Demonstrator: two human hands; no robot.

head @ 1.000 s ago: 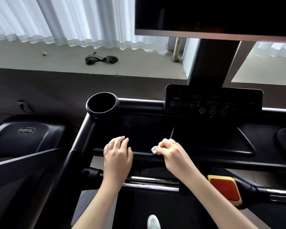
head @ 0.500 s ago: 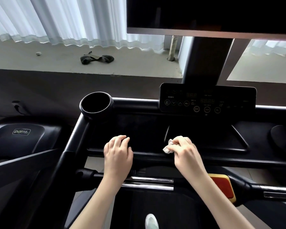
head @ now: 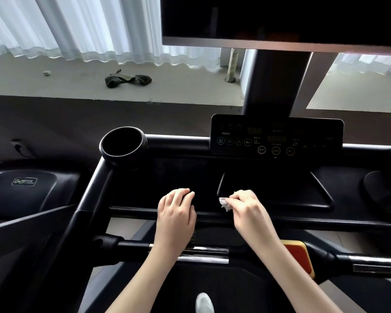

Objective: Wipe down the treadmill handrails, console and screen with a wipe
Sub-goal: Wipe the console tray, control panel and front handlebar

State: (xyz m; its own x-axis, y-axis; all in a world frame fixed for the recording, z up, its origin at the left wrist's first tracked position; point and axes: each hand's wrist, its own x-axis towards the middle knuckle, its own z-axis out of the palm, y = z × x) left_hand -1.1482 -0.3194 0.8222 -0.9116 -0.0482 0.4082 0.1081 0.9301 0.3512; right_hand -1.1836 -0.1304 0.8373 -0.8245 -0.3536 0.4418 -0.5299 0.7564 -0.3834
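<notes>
right hand (head: 246, 207) pinches a crumpled wipe (head: 225, 203) on the console tray (head: 280, 190), just right of the left hand (head: 176, 210), which rests bent-fingered on the front lip (head: 133, 210); whether it grips is unclear. best to flatten the wipe and sweep in overlapping strokes.

Matt black plastic console tray (head: 167, 177); glossy control panel (head: 278, 134); polished metal handrail sleeve (head: 208, 254); crumpled white wipe (head: 225, 203) looks papery.
</notes>
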